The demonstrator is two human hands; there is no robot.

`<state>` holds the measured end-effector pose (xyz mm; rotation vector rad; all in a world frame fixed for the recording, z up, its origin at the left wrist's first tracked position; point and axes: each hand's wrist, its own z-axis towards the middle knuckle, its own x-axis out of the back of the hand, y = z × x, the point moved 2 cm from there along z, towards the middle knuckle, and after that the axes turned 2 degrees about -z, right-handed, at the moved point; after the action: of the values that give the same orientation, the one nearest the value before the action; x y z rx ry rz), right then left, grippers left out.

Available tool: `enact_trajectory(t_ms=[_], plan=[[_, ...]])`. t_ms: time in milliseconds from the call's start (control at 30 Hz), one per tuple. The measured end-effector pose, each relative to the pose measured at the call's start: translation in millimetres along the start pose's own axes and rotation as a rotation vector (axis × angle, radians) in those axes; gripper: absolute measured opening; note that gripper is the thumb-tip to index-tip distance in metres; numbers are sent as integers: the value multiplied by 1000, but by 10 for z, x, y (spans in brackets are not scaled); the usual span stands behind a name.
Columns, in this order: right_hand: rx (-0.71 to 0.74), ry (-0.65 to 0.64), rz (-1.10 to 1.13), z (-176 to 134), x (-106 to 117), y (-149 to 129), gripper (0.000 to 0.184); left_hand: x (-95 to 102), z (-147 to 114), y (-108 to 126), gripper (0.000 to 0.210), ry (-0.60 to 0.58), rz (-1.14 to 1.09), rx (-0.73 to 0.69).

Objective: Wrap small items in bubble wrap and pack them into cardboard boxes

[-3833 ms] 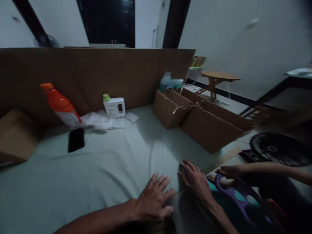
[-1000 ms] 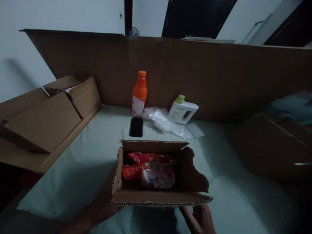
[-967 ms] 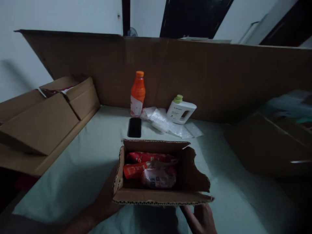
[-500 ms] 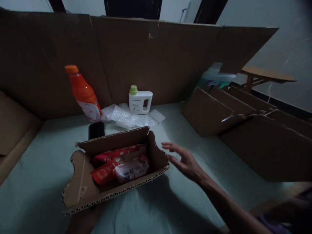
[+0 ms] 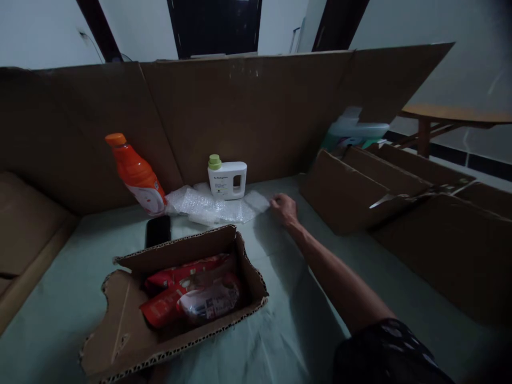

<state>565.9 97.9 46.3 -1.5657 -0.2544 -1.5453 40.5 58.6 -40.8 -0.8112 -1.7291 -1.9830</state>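
My right hand (image 5: 285, 209) is stretched forward, its fingers closed at the right corner of the clear bubble wrap (image 5: 216, 205). The bubble wrap lies crumpled around the foot of a white jug with a green cap (image 5: 227, 181). Nearer to me is an open cardboard box (image 5: 176, 349) with red packets (image 5: 168, 301) and a clear-wrapped pinkish pack (image 5: 212, 301) inside. Only a dark sliver of my left hand (image 5: 157, 373) shows beneath the box's near edge. Its fingers are hidden.
An orange bottle (image 5: 138, 176) leans against the tall cardboard panel (image 5: 256, 112) at the back left. A black phone-like object (image 5: 158, 231) lies behind the box. On the right stand larger cardboard boxes (image 5: 440, 250), with a teal-and-clear container (image 5: 356, 130) behind them.
My right hand has moved forward from beside the box to the bubble wrap, and its fingers have closed. The view has tilted up. Less of my left hand shows.
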Motion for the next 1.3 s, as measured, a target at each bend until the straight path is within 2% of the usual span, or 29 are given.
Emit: enact_trajectory(t_ms=[100, 200, 267, 333, 400, 467, 533, 633, 700, 767, 933, 1000, 1067, 1133, 1200, 1300], plan=[[37, 7, -34, -181, 295, 242, 38, -54, -47, -57, 30, -17, -30, 66], [130, -37, -75, -344, 399, 232, 33, -115, -69, -54, 33, -50, -111, 87], [200, -70, -102, -397, 279, 60, 32, -144, -63, -25, 33, -41, -173, 91], [247, -85, -132, -381, 77, -165, 40, -167, -54, 4, 31, -15, -223, 97], [239, -85, -172, -290, -92, -334, 43, -190, -48, 20, 31, 9, -270, 99], [174, -90, -219, -146, -143, -371, 38, -204, -47, 19, 31, 40, -307, 101], [89, -100, -266, 3, -55, -270, 34, -205, -47, 7, 31, 69, -308, 104], [12, -95, -320, 119, 231, -20, 34, -195, -41, -2, 32, 71, -291, 99], [25, -88, -336, 97, 388, 81, 33, -189, -35, 10, 34, 60, -300, 88], [90, -98, -325, 30, 426, 73, 32, -190, -33, 42, 35, 59, -310, 77], [256, -140, -225, -65, 93, -191, 33, -207, -58, 191, 43, 64, -380, 46], [248, -125, -165, -33, -30, -239, 34, -204, -70, 248, 40, 74, -397, 47], [209, -75, -87, 21, -50, -222, 35, -193, -78, 292, 39, 82, -395, 48], [161, 16, 6, 61, 54, -162, 35, -180, -83, 319, 42, 83, -384, 45], [130, 126, 117, 39, 264, -88, 32, -174, -84, 325, 45, 74, -381, 48], [130, 260, 298, -206, 655, 47, 39, -173, -73, 307, 47, 53, -406, 60]])
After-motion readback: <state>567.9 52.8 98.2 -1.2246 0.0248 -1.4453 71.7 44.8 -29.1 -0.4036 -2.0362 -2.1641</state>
